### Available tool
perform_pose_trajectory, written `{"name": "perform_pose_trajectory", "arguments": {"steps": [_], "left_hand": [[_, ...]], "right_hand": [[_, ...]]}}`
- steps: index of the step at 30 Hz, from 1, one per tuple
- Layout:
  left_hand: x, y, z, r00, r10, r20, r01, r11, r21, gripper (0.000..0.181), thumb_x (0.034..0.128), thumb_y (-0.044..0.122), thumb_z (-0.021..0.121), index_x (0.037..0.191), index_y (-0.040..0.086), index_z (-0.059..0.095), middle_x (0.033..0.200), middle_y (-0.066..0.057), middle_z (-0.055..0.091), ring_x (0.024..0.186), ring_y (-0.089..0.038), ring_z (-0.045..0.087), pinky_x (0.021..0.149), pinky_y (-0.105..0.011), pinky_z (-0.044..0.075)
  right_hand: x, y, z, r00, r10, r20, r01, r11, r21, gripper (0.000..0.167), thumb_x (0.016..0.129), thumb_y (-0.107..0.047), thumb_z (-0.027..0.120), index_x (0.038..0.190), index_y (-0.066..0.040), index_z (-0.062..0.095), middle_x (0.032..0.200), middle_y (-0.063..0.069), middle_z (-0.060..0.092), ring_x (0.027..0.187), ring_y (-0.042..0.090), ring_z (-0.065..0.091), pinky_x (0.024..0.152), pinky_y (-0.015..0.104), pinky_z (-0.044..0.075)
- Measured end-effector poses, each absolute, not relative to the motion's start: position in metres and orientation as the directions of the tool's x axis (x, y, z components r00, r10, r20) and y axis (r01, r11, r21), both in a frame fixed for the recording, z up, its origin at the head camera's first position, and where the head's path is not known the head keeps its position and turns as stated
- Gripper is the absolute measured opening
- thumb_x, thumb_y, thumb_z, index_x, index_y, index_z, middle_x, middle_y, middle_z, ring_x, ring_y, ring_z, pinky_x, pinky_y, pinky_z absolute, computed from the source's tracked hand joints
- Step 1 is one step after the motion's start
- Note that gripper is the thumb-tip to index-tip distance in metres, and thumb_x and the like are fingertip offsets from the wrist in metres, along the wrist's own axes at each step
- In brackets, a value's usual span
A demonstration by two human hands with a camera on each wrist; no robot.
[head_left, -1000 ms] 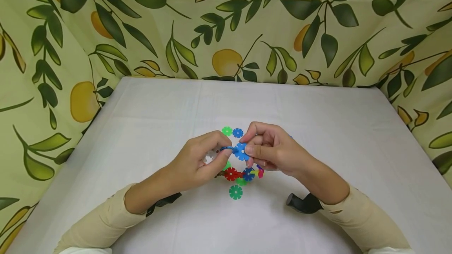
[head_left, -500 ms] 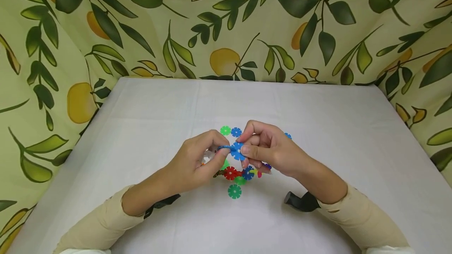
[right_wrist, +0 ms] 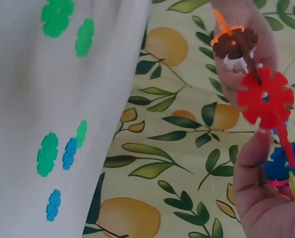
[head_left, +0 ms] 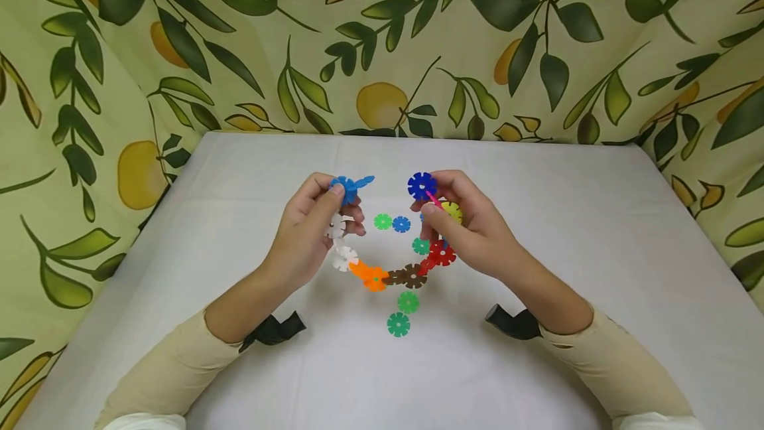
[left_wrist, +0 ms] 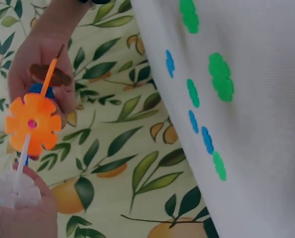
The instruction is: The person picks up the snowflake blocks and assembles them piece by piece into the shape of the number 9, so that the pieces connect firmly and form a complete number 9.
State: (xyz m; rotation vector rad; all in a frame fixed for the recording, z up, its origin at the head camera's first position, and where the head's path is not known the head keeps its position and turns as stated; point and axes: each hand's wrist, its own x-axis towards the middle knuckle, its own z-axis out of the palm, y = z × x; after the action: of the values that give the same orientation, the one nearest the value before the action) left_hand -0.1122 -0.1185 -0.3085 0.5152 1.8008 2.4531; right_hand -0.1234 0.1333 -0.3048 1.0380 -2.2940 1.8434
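Note:
A chain of interlocking plastic snowflake discs hangs in a curve between my two hands, above the table. My left hand (head_left: pixel 307 224) pinches a light blue disc (head_left: pixel 343 189) at one end, with another blue disc jutting rightward from it. White discs (head_left: pixel 345 258), an orange disc (head_left: pixel 375 279), a brown disc (head_left: pixel 414 276) and a red disc (head_left: pixel 442 253) follow along the curve. At the other end, my right hand (head_left: pixel 477 224) grips the chain near a pink disc (head_left: pixel 434 199) and a yellow disc (head_left: pixel 451 212). A dark blue disc (head_left: pixel 422 186) faces up there. A gap separates the two ends.
Loose discs lie on the white-covered table (head_left: pixel 239 171): a light green disc (head_left: pixel 382 221) and a blue disc (head_left: pixel 402 224) behind the chain, green discs (head_left: pixel 398 324) in front. Black wrist mounts (head_left: pixel 513 322) sit below both forearms. A leaf-patterned curtain (head_left: pixel 382 52) stands behind.
My hands have moved apart and away from me, raising the chain. The right hand has let go of the light blue disc and now grips the chain's other end; the left now pinches that blue end.

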Motion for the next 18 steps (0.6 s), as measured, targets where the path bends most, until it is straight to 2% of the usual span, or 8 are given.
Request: {"name": "perform_pose_trajectory", "arguments": {"steps": [3, 5, 8, 13, 18], "left_hand": [[-0.113, -0.116, -0.314, -0.937, 0.293, 0.19, 0.123, -0.232, 0.965, 0.01, 0.1068, 0.013, 0.047, 0.109, 0.004, 0.05, 0.094, -0.016, 0.059, 0.077, -0.023, 0.063, 0.071, -0.033, 0.059], [-0.113, -0.113, -0.316, -0.931, 0.319, 0.176, 0.121, -0.185, 0.975, 0.011, 0.1067, 0.013, 0.047, 0.11, 0.003, 0.05, 0.092, -0.017, 0.059, 0.074, -0.024, 0.063, 0.069, -0.032, 0.058], [-0.112, -0.111, -0.318, -0.926, 0.336, 0.17, 0.123, -0.158, 0.98, 0.012, 0.1064, 0.013, 0.048, 0.11, 0.002, 0.049, 0.09, -0.018, 0.059, 0.071, -0.024, 0.062, 0.066, -0.031, 0.058], [-0.112, -0.11, -0.32, -0.918, 0.352, 0.18, 0.124, -0.175, 0.977, 0.01, 0.1058, 0.009, 0.049, 0.109, 0.0, 0.048, 0.089, -0.017, 0.058, 0.07, -0.022, 0.061, 0.065, -0.03, 0.058], [-0.112, -0.111, -0.321, -0.91, 0.376, 0.173, 0.115, -0.171, 0.979, 0.011, 0.1062, 0.009, 0.047, 0.112, -0.001, 0.047, 0.092, -0.022, 0.057, 0.068, -0.022, 0.06, 0.062, -0.029, 0.057]], "right_hand": [[-0.123, 0.13, -0.31, -0.774, -0.466, 0.429, -0.551, 0.161, -0.819, 0.027, 0.096, 0.004, 0.061, 0.122, -0.001, 0.054, 0.095, 0.003, 0.064, 0.069, 0.019, 0.064, 0.056, 0.031, 0.056], [-0.122, 0.129, -0.312, -0.765, -0.468, 0.443, -0.574, 0.185, -0.797, 0.026, 0.095, 0.003, 0.063, 0.119, -0.002, 0.057, 0.09, 0.0, 0.064, 0.067, 0.017, 0.063, 0.055, 0.03, 0.056], [-0.121, 0.127, -0.312, -0.76, -0.469, 0.451, -0.589, 0.202, -0.783, 0.032, 0.094, 0.003, 0.065, 0.124, -0.002, 0.056, 0.086, 0.002, 0.065, 0.065, 0.015, 0.063, 0.056, 0.03, 0.056], [-0.121, 0.127, -0.312, -0.755, -0.488, 0.437, -0.591, 0.22, -0.776, 0.045, 0.094, 0.003, 0.065, 0.136, -0.006, 0.05, 0.089, 0.001, 0.068, 0.062, 0.013, 0.063, 0.053, 0.031, 0.055], [-0.122, 0.128, -0.314, -0.747, -0.5, 0.439, -0.601, 0.225, -0.767, 0.045, 0.094, 0.003, 0.065, 0.136, -0.008, 0.052, 0.092, 0.001, 0.069, 0.063, 0.014, 0.065, 0.054, 0.032, 0.056]]}}
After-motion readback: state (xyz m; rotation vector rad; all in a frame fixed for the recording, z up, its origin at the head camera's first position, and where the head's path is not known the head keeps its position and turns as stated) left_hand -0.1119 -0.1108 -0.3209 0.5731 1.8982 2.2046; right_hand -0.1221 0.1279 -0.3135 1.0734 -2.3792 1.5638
